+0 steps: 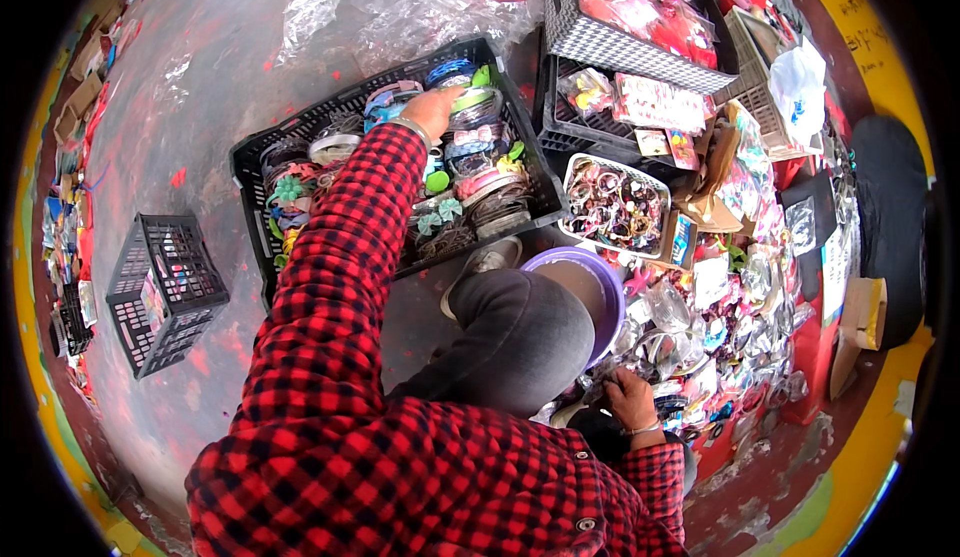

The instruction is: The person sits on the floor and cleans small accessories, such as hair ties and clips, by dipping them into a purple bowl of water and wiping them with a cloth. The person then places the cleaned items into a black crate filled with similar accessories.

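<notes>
My left hand (432, 110) reaches into a black plastic crate (548, 189), fingers closed at the upper middle among the bundled headbands (475, 107). A pale green headband lies at its fingertips and seems to be in its grip. Packed in rows, the headbands come in many colours, some with teal flowers (438, 217). Low on the right, next to my knee, my right hand (630, 399) is curled closed; whatever sits in its fingers is too small and dark to make out. Beside that hand spreads a heap of small packaged accessories (700, 357).
A purple-rimmed bucket (611, 302) stands by my leg. Behind it is a white basket of hair ties (615, 207). Stacked crates (640, 52) hold pink and red packets. A smaller black crate (165, 292) sits at left. Clear plastic wrap (400, 7) covers the far floor.
</notes>
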`<state>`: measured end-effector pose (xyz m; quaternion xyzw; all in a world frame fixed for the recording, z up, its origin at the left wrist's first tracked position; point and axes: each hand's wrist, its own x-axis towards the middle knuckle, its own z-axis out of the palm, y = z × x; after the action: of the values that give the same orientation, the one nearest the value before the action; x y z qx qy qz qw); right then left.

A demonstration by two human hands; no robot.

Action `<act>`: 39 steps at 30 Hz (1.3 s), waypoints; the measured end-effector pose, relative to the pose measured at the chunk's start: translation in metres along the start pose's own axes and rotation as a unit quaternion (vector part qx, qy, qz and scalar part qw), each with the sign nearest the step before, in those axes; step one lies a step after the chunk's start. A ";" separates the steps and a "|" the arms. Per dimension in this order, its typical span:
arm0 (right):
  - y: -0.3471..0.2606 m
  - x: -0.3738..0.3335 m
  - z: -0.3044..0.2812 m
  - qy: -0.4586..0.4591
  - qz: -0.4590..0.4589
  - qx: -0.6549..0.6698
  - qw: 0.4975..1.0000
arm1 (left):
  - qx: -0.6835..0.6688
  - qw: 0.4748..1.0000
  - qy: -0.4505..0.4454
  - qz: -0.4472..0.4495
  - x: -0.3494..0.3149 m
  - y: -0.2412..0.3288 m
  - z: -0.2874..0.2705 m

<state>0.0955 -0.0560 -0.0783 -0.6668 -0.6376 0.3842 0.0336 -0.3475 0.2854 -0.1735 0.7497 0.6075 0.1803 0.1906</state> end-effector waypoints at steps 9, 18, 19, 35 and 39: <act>-0.001 -0.003 0.000 0.002 -0.011 -0.002 1.000 | 0.001 0.999 0.032 0.005 -0.067 -0.002 -0.069; 0.001 -0.008 0.002 0.005 -0.021 -0.013 1.000 | -0.016 0.998 0.001 -0.059 -0.191 -0.018 -0.061; 0.003 -0.008 0.003 0.004 -0.021 -0.014 1.000 | -0.012 0.998 -0.003 -0.061 -0.192 -0.013 -0.062; 0.032 -0.010 0.018 0.007 -0.010 -0.032 0.999 | -0.012 0.999 -0.026 0.034 -0.189 -0.017 -0.086; 0.032 -0.008 0.018 0.003 -0.009 -0.044 0.999 | -0.038 0.996 -0.077 0.017 -0.219 -0.020 -0.087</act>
<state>0.1129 -0.0776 -0.1045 -0.6628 -0.6602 0.3533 0.0097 -0.4508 0.0805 -0.1167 0.7636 0.5711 0.1479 0.2624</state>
